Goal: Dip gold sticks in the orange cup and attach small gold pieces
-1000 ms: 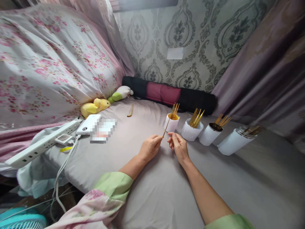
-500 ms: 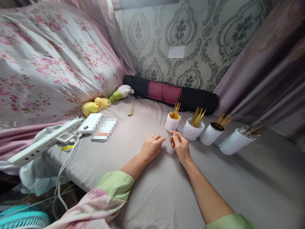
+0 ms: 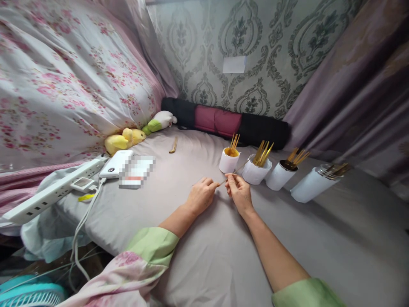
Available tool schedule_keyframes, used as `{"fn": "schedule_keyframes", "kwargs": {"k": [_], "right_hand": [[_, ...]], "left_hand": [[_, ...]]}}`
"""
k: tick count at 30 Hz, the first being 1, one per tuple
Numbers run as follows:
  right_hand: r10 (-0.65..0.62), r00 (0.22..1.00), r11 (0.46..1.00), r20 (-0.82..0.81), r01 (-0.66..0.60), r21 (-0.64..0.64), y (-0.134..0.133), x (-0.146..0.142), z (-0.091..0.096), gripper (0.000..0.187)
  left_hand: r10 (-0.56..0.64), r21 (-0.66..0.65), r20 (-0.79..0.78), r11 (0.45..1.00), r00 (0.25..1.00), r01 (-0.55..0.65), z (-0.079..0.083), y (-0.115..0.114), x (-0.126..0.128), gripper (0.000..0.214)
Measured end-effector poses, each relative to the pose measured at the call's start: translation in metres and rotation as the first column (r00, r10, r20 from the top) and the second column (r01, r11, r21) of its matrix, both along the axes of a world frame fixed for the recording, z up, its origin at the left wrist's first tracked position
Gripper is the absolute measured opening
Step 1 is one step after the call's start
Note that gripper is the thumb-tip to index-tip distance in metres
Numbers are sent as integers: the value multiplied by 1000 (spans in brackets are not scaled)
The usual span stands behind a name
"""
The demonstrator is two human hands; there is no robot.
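A thin brownish stick (image 3: 240,167) slants up and to the right over the bed. My left hand (image 3: 202,196) is closed around its lower end, resting low above the sheet. Farther along, my right hand (image 3: 238,192) pinches the same stick between thumb and fingers, and the tip sticks out beyond it. Just past my right hand stand a white-wrapped cup with a yellow inside (image 3: 229,162) and a wider white cup (image 3: 256,174), each with several golden sticks in it. The exact kind of stick is too small to make out.
To the right are a white cup with a dark inside (image 3: 280,178) and a tilted white-wrapped jar (image 3: 315,185), both with sticks. Several sticks (image 3: 173,145) lie on the grey sheet (image 3: 188,157). At left are a power strip (image 3: 54,187), a power bank (image 3: 115,165) and cables.
The stick now shows as a longer length, reaching up beyond my right hand. Both hands keep nearly the same place, while the whole view has shifted slightly.
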State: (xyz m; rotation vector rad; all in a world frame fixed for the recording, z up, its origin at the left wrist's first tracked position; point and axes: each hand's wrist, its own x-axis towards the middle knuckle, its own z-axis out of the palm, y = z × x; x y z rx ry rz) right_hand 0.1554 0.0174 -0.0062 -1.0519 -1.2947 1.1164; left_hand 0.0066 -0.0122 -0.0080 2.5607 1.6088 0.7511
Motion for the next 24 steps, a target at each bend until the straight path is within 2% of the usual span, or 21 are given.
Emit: {"fn": "schedule_keyframes", "kwargs": {"k": [5,11,24], "right_hand": [[3,1000,1000,8,-3,9,2,0,-2,39],[-5,1000,1000,17,5,-11,3,1,-4,37],[-25,999,1000,26,24,16,3,3,-4,34]], "left_hand": [[-6,-11,41,1000,999,7,-1,0,1,31],[-4,-34,231,999,973,13,-8,4,2,28],[22,-154,437,987,899,50,2,3,8,25]]}}
